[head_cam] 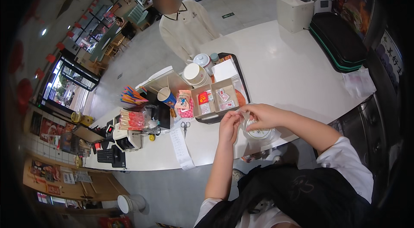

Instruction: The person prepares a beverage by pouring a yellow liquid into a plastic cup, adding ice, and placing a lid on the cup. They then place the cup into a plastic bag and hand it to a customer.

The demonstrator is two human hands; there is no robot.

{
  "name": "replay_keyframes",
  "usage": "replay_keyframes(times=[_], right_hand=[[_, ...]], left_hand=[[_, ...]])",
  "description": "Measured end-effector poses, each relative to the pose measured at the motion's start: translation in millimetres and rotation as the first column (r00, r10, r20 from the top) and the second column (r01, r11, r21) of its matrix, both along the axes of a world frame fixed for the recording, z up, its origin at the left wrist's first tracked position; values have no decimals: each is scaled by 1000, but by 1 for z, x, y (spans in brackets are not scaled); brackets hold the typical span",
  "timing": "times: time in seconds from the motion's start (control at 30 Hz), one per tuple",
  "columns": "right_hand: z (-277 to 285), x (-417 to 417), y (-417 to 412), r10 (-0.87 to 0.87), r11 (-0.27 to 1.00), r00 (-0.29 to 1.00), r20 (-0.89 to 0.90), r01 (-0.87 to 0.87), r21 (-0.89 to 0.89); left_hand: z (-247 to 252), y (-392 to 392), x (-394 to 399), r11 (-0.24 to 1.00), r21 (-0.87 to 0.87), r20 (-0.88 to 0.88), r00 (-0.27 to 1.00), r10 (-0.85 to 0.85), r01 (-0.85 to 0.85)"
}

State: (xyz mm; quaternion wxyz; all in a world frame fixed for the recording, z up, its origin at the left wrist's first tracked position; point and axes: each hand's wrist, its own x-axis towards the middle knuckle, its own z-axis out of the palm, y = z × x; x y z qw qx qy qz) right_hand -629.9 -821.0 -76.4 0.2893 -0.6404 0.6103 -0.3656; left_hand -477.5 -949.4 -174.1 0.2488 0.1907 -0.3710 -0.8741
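Both hands are at the counter's near edge, around a round lidded container (257, 133) inside a clear plastic bag (245, 121). My left hand (229, 127) pinches the bag's top at its left side. Against it, my right hand (258, 116) holds the bag's gathered top, its fingers bent over the container. The container's lid bears a printed design. Just beyond my hands, a divided cardboard box (213, 96) with small packets stands on a black tray (243, 77). The fingertips are partly hidden by each other and the plastic.
A person (186, 24) stands across the white counter (268, 56). Scissors (185, 126) and a long paper receipt (181, 150) lie left of my hands. Stacked paper bowls (195, 74), a straw holder and a receipt printer (127, 138) stand further left. Black insulated bags (336, 40) lie at right.
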Motion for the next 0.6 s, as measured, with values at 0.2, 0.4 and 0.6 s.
replay_keyframes(times=[0.2,0.4,0.6], right_hand=[[-9,-3,-8,-103,940,964,-245,14,-342],[0,-2,17,-105,955,945,-309,9,-298],[-11,-21,93,66,910,827,-558,-279,-306]], left_hand=[[28,-30,-30,958,-45,132,952,-276,284],[65,-38,-49,828,-232,339,841,-422,510],[96,-16,-30,641,-548,391,842,-371,537]])
